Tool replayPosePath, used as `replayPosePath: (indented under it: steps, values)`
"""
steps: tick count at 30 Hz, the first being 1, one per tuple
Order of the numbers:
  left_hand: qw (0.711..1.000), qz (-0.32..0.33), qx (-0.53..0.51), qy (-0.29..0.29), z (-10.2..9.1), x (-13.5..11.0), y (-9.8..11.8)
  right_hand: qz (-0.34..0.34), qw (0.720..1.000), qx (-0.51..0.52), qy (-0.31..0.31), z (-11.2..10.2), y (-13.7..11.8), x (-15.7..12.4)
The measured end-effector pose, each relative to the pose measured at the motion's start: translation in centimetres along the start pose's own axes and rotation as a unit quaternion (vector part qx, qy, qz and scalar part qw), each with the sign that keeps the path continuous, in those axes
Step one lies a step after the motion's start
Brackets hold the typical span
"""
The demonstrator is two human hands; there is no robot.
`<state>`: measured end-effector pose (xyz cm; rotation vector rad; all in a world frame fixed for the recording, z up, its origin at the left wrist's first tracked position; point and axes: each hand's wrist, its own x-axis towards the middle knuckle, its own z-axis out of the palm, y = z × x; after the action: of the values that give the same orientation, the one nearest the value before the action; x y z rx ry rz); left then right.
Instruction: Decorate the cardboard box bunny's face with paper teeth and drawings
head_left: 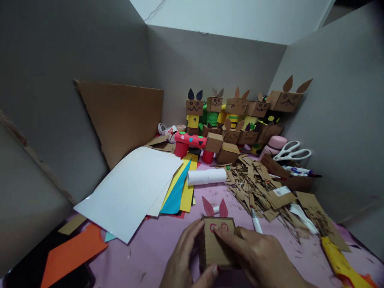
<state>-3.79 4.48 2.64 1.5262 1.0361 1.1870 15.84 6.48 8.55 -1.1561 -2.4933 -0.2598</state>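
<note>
Low in front of me is a small cardboard box (217,250) with two pink ring eyes on its face and two reddish leaf-shaped ears (223,208) at its far edge. My left hand (184,254) grips its left side, thumb at the near edge. My right hand (259,254) is closed around the right side, its index fingertip on the face beside the eyes. Its other fingers are partly hidden. A small white roll (216,209) shows between the ears. Just beyond the right hand lies a white marker (256,221).
White sheets (132,188) and coloured paper lie left, an orange sheet (73,252) nearer. Cardboard scraps (252,184) are heaped right, beside a box of pens (300,182) with white scissors (291,152). A white paper tube (207,177) lies midway. Several cardboard animal figures (237,106) stand behind.
</note>
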Motion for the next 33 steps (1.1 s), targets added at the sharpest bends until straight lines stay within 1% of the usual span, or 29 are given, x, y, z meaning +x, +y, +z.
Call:
replayPosePath:
  steps: [3,8,10,13,16,19,23,27,33]
  values:
    - [1.000,-0.006,0.001,-0.003,-0.05,-0.01,0.34,-0.011,1.000,-0.010,-0.003,0.02,0.02,-0.22]
    - [1.000,-0.003,-0.007,0.013,0.25,-0.06,-0.17,-0.012,1.000,-0.005,-0.002,0.03,-0.08,-0.08]
    - [1.000,-0.002,-0.009,0.007,0.21,-0.05,-0.12,-0.011,1.000,0.001,0.009,0.03,-0.11,0.10]
    - [1.000,-0.003,-0.012,-0.002,0.11,0.01,0.15,-0.010,1.000,0.008,0.009,0.02,-0.10,0.26]
    - [1.000,-0.001,-0.017,0.008,0.22,0.05,0.13,-0.013,1.000,0.007,0.003,-0.06,-0.08,0.22]
    - [1.000,-0.002,-0.015,0.012,0.36,0.02,-0.17,-0.020,1.000,0.009,0.012,-0.15,-0.05,0.13]
    - [1.000,-0.003,-0.010,0.007,0.20,-0.06,-0.27,-0.009,1.000,0.025,0.017,-0.03,0.07,0.13]
    - [1.000,0.014,0.006,0.001,-0.13,-0.04,-0.16,-0.005,1.000,0.017,0.017,0.28,0.16,0.23]
    - [0.997,0.067,0.040,-0.004,-0.39,0.00,-0.48,-0.008,1.000,0.006,0.014,0.25,0.02,0.20]
